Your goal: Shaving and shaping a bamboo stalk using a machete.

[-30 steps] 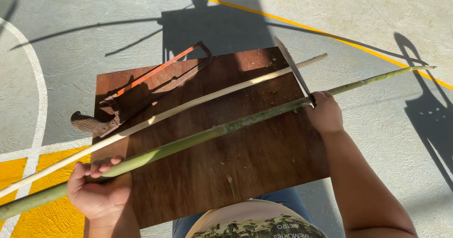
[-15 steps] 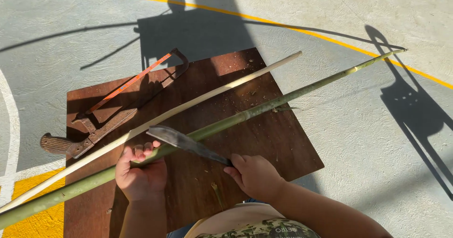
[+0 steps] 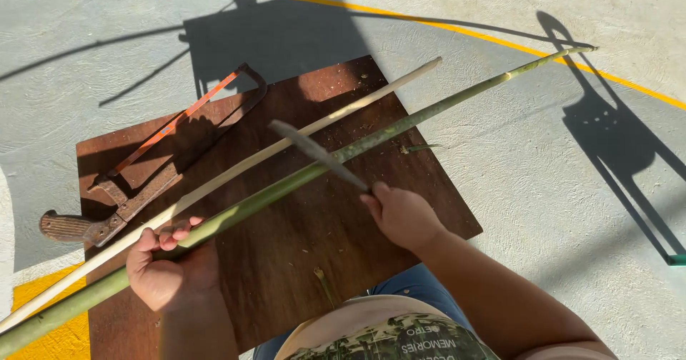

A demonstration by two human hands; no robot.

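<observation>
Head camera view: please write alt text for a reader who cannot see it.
A person's left hand grips a long green bamboo stalk over a brown wooden board while the right hand lays a knife blade on it. A pale stick and a rusty hacksaw lie on the board.

No packages, labels, signs or screens show around the brown wooden board (image 3: 286,210). The nearest thing to one is pale printed lettering on the person's shirt (image 3: 400,335), just below the board, seemingly over a dark green pattern.

Smooth green bamboo stalk (image 3: 286,188) — rusty metal hacksaw (image 3: 153,167)
</observation>
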